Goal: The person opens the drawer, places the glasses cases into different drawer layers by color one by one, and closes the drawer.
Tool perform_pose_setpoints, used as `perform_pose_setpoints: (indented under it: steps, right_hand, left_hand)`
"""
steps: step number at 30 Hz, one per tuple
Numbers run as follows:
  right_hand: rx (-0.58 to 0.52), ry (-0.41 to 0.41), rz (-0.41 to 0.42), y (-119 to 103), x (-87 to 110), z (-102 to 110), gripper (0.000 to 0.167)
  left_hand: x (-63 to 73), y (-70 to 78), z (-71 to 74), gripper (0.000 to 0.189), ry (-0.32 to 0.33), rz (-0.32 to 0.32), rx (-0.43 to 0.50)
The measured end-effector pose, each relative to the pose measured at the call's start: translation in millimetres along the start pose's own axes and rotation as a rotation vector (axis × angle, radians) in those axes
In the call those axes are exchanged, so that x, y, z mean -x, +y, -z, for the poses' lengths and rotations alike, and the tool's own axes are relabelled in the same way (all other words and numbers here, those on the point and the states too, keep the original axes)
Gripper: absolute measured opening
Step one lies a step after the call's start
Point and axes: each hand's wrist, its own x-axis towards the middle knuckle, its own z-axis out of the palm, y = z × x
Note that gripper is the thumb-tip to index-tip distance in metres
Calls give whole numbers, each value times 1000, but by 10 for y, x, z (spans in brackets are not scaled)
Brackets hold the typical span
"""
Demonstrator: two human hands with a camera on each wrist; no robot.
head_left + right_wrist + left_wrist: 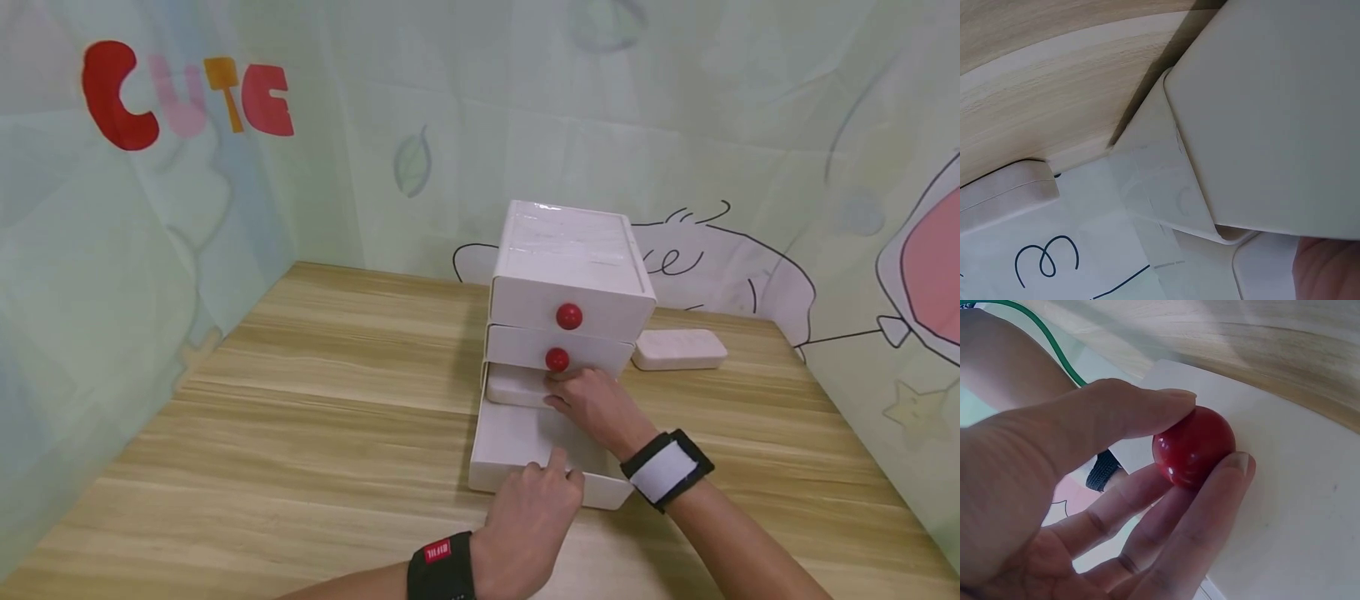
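Note:
A white drawer unit stands on the table with its bottom drawer pulled out. My left hand is at that drawer's front; in the left wrist view its thumb and fingers pinch a red round knob. Inside the drawer, toward the back, lies a white rounded case. My right hand reaches in from the right and grips the case's right part between thumb and fingers. Most of that hand is out of the right wrist view, where only a bit of skin shows beside the case.
Two upper drawers with red knobs, the top knob and the middle knob, are closed above the pulled-out one. A second pale case lies right of the unit. Printed cloth walls border the wooden table.

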Motion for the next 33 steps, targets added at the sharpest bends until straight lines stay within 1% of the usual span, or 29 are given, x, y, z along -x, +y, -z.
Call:
perform_pose_setpoints:
  steps: [4,7,9,11,14,16,21,23,26,31,33]
  right_hand:
    - [10,-8,-2,-11,3,8,26]
    - [-28,-15,-14,-9,18,20,26]
    - [-71,-11,-29,-6,32,34,23]
    - [-119,0,-37,-1,48,58,13]
    - [-161,22,-43,15,68,101,3]
    - [-181,33,-49,39,83,130,4]
    - [-215,61,-98,107,152,214,6]
    - [-220,75,-117,131,192,246,7]
    - [-235,111,-138,177,248,267,2]
    - [-253,202,-140,256,334,277,12]
    - [-245,230,-140,287,369,277,13]
  left_hand:
    - [-2,-7,2,20,3,-6,7]
    - [-2,-12,4,20,-9,-11,19]
    - [1,-10,2,21,-15,-9,15]
    - [5,-5,2,21,-16,-7,14]
    - [9,2,-2,22,6,0,-3]
    - [10,0,-5,23,19,1,-3]
    - [13,-9,-3,26,39,-1,3]
    - [11,-12,3,27,36,-4,9]
    - [8,-17,6,27,29,-10,13]
    - [6,-18,9,28,26,-14,2]
    - [8,-19,13,29,18,-16,10]
